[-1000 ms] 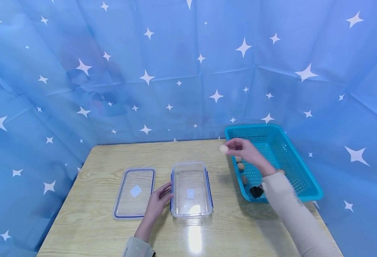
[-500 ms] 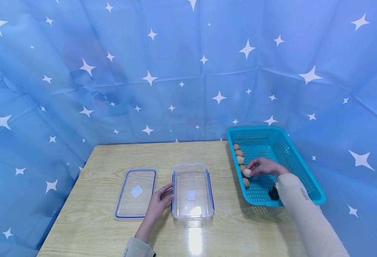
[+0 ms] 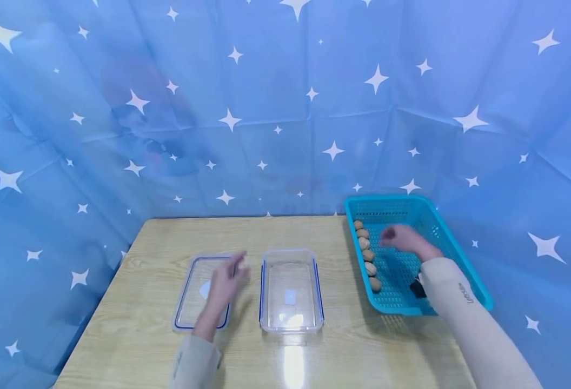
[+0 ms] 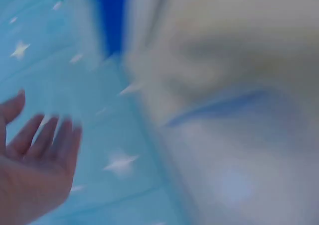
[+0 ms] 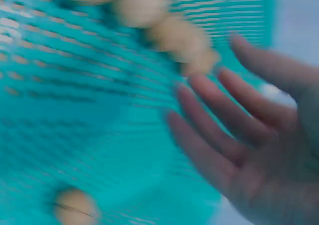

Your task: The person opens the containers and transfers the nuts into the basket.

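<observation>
In the head view, my right hand (image 3: 404, 239) hovers inside the turquoise plastic basket (image 3: 402, 199), fingers loosely bent and holding nothing. Several walnuts (image 3: 364, 244) line up along the basket's left wall, just left of that hand. The right wrist view shows the fingers spread near this row, and a single walnut (image 5: 76, 207) lying apart. My left hand (image 3: 223, 286) is raised over the clear lid (image 3: 193, 294) with its blue seal, fingers extended and blurred by motion. Between the hands stands a clear container (image 3: 289, 270) with blue side edges, with no walnut visible in it.
A light wooden table (image 3: 159, 270) bears everything. Behind it and to both sides hangs a blue curtain (image 3: 276, 151) with white stars. The basket's raised walls stand at the table's right side.
My right hand brought a walnut back into the basket, set it in the row at the left wall and let go. My left hand left the container's side, rising leftward over the lid.
</observation>
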Available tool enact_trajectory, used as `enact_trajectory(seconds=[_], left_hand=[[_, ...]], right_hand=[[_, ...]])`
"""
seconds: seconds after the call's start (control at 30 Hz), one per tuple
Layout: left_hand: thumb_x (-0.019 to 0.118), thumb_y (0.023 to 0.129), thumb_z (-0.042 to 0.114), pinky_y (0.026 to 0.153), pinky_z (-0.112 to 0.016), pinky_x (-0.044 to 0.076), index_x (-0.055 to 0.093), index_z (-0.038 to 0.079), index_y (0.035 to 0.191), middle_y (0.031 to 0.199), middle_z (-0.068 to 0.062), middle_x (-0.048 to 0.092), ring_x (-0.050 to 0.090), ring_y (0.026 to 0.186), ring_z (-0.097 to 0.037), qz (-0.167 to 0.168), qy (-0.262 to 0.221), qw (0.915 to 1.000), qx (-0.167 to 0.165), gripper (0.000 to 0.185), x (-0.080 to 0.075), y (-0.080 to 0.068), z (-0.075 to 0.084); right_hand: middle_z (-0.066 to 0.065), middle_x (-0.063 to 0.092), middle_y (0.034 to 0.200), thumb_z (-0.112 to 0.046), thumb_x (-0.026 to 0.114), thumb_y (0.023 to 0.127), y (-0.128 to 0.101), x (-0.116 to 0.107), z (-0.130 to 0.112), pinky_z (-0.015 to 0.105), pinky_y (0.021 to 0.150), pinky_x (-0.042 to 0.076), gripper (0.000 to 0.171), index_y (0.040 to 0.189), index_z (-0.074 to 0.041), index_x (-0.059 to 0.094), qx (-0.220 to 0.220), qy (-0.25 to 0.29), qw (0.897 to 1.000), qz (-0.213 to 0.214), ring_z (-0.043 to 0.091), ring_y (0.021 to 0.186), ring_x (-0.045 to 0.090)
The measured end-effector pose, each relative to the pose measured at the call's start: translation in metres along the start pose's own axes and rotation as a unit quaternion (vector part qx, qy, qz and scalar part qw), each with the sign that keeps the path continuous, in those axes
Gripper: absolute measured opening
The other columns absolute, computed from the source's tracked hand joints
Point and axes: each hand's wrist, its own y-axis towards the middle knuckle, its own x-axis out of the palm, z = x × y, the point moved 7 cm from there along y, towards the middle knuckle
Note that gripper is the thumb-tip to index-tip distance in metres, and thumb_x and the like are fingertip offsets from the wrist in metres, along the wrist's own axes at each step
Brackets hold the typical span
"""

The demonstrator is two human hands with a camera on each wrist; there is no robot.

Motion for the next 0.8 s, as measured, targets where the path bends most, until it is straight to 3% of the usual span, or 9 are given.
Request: enact_trajectory(seconds=[0.03, 0.07, 0.13, 0.23, 0.3, 0.37, 0.47, 0.63, 0.8], left_hand=[[0.065, 0.097, 0.019, 0.115, -0.049, 0.046, 0.052, 0.010, 0.143, 0.149, -0.014, 0.053, 0.051, 0.137, -0.034, 0.026, 0.054, 0.9976, 0.035, 0.049, -0.013, 0.015, 0.018], [0.065, 0.097, 0.022, 0.119, -0.052, 0.040, 0.050, 0.010, 0.145, 0.153, -0.012, 0.048, 0.045, 0.142, -0.034, 0.051, 0.113, 0.9896, 0.073, 0.051, -0.026, 0.030, 0.038], [0.063, 0.098, 0.031, 0.126, -0.057, 0.027, 0.042, 0.013, 0.151, 0.163, -0.009, 0.033, 0.030, 0.151, -0.034, 0.101, 0.230, 0.9580, 0.139, 0.060, -0.045, 0.059, 0.077], [0.059, 0.094, 0.057, 0.126, -0.068, 0.006, 0.022, 0.023, 0.160, 0.171, -0.004, 0.001, 0.002, 0.157, -0.037, 0.139, 0.354, 0.9080, 0.176, 0.083, -0.058, 0.097, 0.121], [0.054, 0.087, 0.074, 0.122, -0.073, -0.003, 0.007, 0.029, 0.161, 0.169, -0.003, -0.016, -0.013, 0.155, -0.040, 0.133, 0.395, 0.8937, 0.166, 0.099, -0.058, 0.117, 0.133], [0.049, 0.081, 0.084, 0.119, -0.077, -0.007, -0.003, 0.034, 0.160, 0.167, -0.003, -0.025, -0.020, 0.153, -0.043, 0.114, 0.416, 0.8909, 0.142, 0.108, -0.055, 0.132, 0.136], [0.044, 0.076, 0.090, 0.116, -0.079, -0.010, -0.011, 0.039, 0.158, 0.166, -0.004, -0.027, -0.023, 0.151, -0.046, 0.081, 0.433, 0.8915, 0.108, 0.111, -0.048, 0.142, 0.127], [0.044, 0.076, 0.091, 0.115, -0.081, -0.009, -0.011, 0.043, 0.156, 0.168, -0.007, -0.019, -0.022, 0.151, -0.047, 0.058, 0.432, 0.8963, 0.083, 0.109, -0.041, 0.141, 0.112], [0.042, 0.076, 0.092, 0.115, -0.081, -0.011, -0.010, 0.043, 0.157, 0.168, -0.006, -0.021, -0.025, 0.150, -0.046, 0.052, 0.432, 0.8975, 0.069, 0.108, -0.043, 0.142, 0.110]], right_hand=[[0.032, 0.054, 0.133, -0.024, 0.060, 0.100, -0.001, -0.017, -0.014, 0.061, 0.098, 0.054, 0.051, 0.137, 0.009, 0.047, -0.018, -0.036, 0.998, 0.055, 0.047, 0.119, 0.055], [0.031, 0.050, 0.140, -0.027, 0.060, 0.100, -0.001, -0.033, -0.029, 0.063, 0.103, 0.049, 0.053, 0.140, 0.006, 0.046, -0.038, -0.072, 0.990, 0.111, 0.047, 0.127, 0.050], [0.027, 0.038, 0.154, -0.034, 0.063, 0.099, -0.004, -0.061, -0.058, 0.069, 0.115, 0.033, 0.063, 0.148, -0.002, 0.041, -0.081, -0.125, 0.967, 0.208, 0.047, 0.140, 0.037], [0.017, 0.009, 0.168, -0.048, 0.064, 0.094, -0.005, -0.082, -0.093, 0.076, 0.121, 0.005, 0.082, 0.159, -0.015, 0.025, -0.141, -0.204, 0.925, 0.287, 0.043, 0.154, 0.008], [0.010, -0.007, 0.170, -0.059, 0.062, 0.091, -0.003, -0.086, -0.105, 0.080, 0.117, -0.008, 0.092, 0.161, -0.023, 0.014, -0.157, -0.244, 0.908, 0.301, 0.042, 0.155, -0.007], [0.007, -0.017, 0.169, -0.069, 0.058, 0.088, 0.001, -0.086, -0.108, 0.082, 0.113, -0.013, 0.099, 0.162, -0.028, 0.005, -0.152, -0.268, 0.904, 0.297, 0.042, 0.154, -0.018], [0.005, -0.026, 0.166, -0.077, 0.053, 0.085, 0.006, -0.081, -0.103, 0.085, 0.108, -0.017, 0.105, 0.161, -0.032, -0.003, -0.122, -0.268, 0.916, 0.272, 0.043, 0.151, -0.026], [0.007, -0.029, 0.165, -0.077, 0.053, 0.085, 0.007, -0.074, -0.088, 0.087, 0.103, -0.021, 0.106, 0.161, -0.029, -0.003, -0.084, -0.252, 0.934, 0.240, 0.045, 0.149, -0.029], [0.009, -0.026, 0.166, -0.077, 0.052, 0.086, 0.007, -0.076, -0.087, 0.086, 0.104, -0.022, 0.105, 0.161, -0.029, -0.004, -0.083, -0.242, 0.937, 0.237, 0.042, 0.149, -0.032]])
